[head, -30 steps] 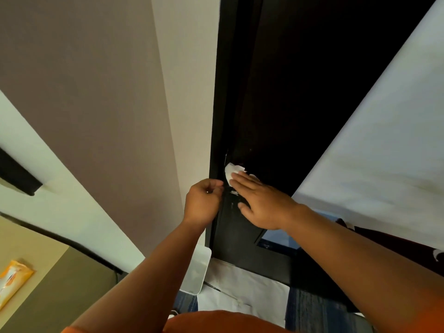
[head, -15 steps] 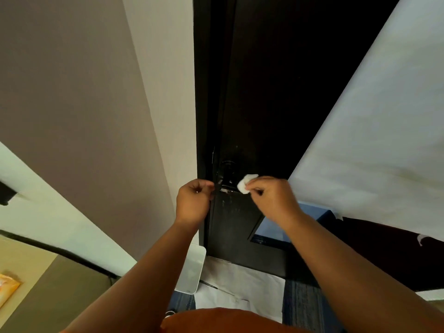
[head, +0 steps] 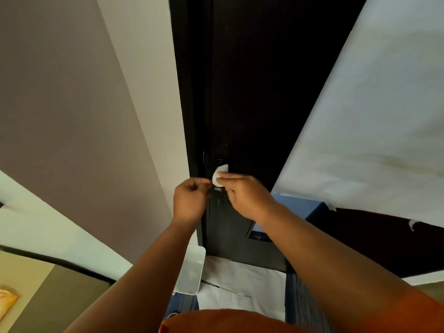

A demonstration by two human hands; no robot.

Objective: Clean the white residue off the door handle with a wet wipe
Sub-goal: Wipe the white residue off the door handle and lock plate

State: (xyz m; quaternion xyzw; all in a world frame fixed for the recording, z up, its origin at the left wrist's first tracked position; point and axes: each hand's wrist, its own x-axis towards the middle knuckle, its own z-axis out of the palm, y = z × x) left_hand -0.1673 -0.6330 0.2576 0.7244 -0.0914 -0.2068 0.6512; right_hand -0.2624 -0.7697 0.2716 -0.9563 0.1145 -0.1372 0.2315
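A black door [head: 252,92] fills the middle of the view. Its dark handle [head: 218,162] sits near the door's left edge, mostly hidden behind my hands. My right hand [head: 245,193] presses a small white wet wipe [head: 219,175] against the handle. My left hand [head: 191,200] is curled at the door's edge just left of the handle; whether it grips anything is hidden. White specks [head: 219,203] show on the door face just below the handle.
A grey-beige wall [head: 72,116] stands to the left, a white sheet-covered surface [head: 372,128] to the right. A white bin [head: 191,270] and white paper [head: 240,282] lie on the floor at the door's foot. An orange packet [head: 7,300] lies at the lower left.
My right hand has slid the wipe left and slightly up along the handle, fingers now flatter over it. The left hand has stayed by the door's edge.
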